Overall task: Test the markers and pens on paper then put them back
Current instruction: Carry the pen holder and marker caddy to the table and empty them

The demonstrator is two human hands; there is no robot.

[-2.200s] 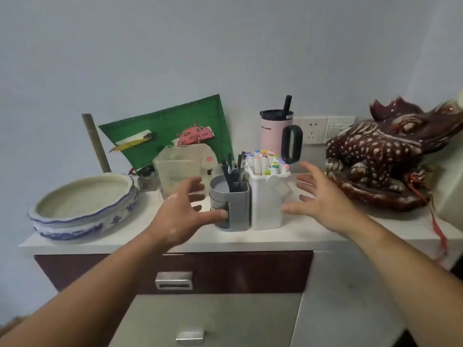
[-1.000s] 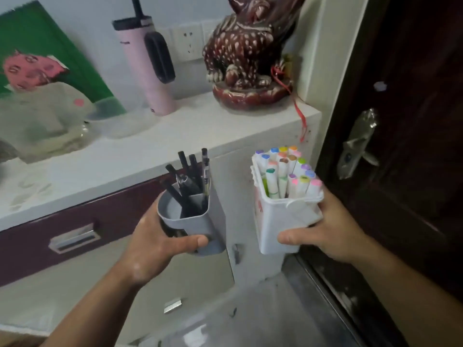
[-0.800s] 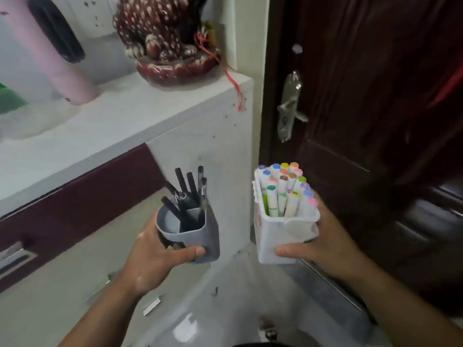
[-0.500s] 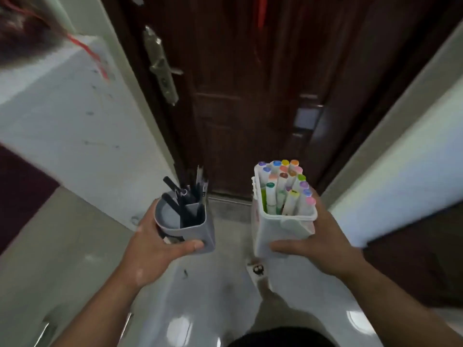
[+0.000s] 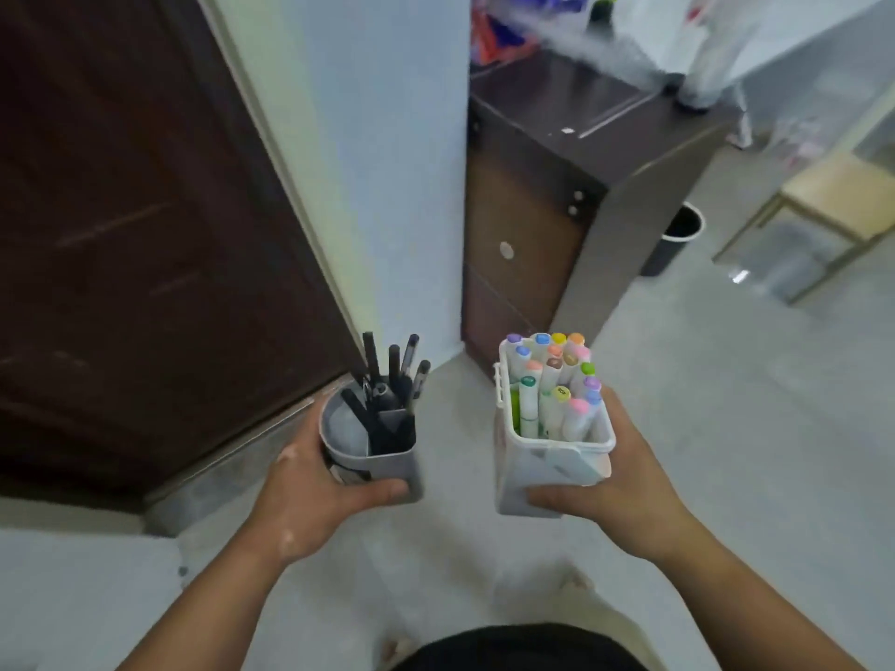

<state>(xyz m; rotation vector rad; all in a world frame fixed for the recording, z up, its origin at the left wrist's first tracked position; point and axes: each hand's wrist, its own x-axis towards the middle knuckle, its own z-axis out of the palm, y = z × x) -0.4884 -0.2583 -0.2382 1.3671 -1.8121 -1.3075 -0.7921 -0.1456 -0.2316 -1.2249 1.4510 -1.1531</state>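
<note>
Left grip (image 5: 310, 486) wraps grey pen cup (image 5: 382, 464), right grip (image 5: 624, 491) wraps white marker tub (image 5: 542, 469), both mid-air above floor (image 5: 726, 428). Carry upright & level to a worktop w/ paper; pens (image 5: 393, 365) look loose.

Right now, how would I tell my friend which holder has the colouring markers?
Find the big dark door on the left, then look lower, to its right. There the right hand grips a tall white box. Unlike the grey cup of black pens in the left hand, it is packed with markers with many-coloured caps.
</note>
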